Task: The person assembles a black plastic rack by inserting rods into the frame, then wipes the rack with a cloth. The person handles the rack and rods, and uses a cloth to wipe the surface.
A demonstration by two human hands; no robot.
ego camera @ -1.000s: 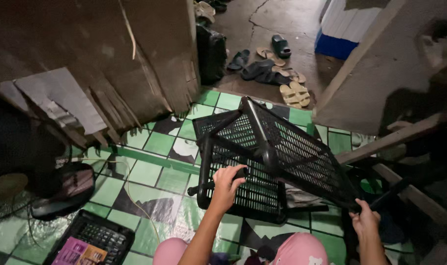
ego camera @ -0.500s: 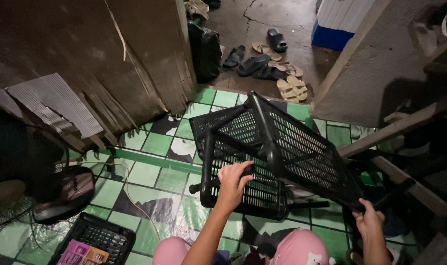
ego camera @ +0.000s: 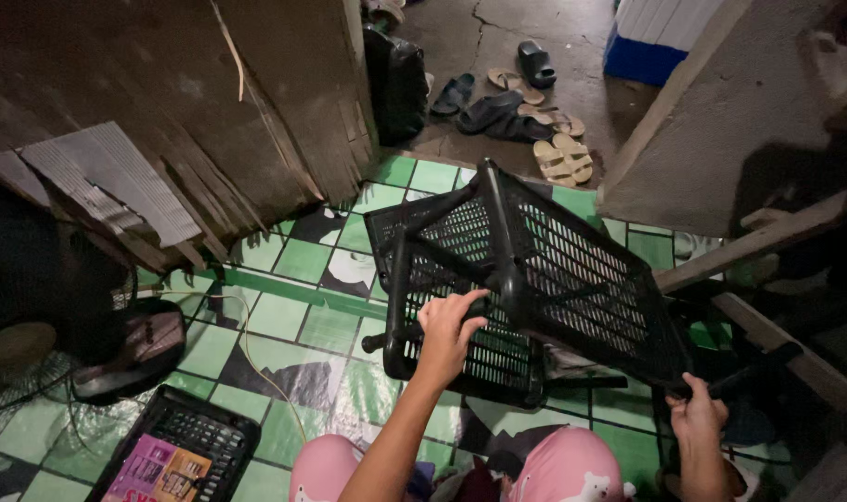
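- While the person sits on the green-and-white tiled floor (ego camera: 284, 316), both hands hold a black plastic lattice rack (ego camera: 535, 279), which hangs tilted above the tiles in front of the knees.
- The left hand (ego camera: 449, 327) is curled round a black crossbar near the rack's lower left part, fingers wrapped over the bar, thumb side towards the person.
- The right hand (ego camera: 695, 420) is closed on the rack's near right corner, low and close to the person's right knee; the dim light hides exactly how the fingers sit.
- The rack's long axis runs from the far left, by the wooden wall (ego camera: 163, 121), down to the near right, so its upper mesh panel slopes towards the right hand.
- The left hand sits nearer the rack's middle; the right hand holds its end.
- A second black crate (ego camera: 221, 433) with a pink printed sheet inside lies on the floor to the left, well apart from both hands.
- Sandals (ego camera: 563, 158) lie on the concrete beyond the tiles.
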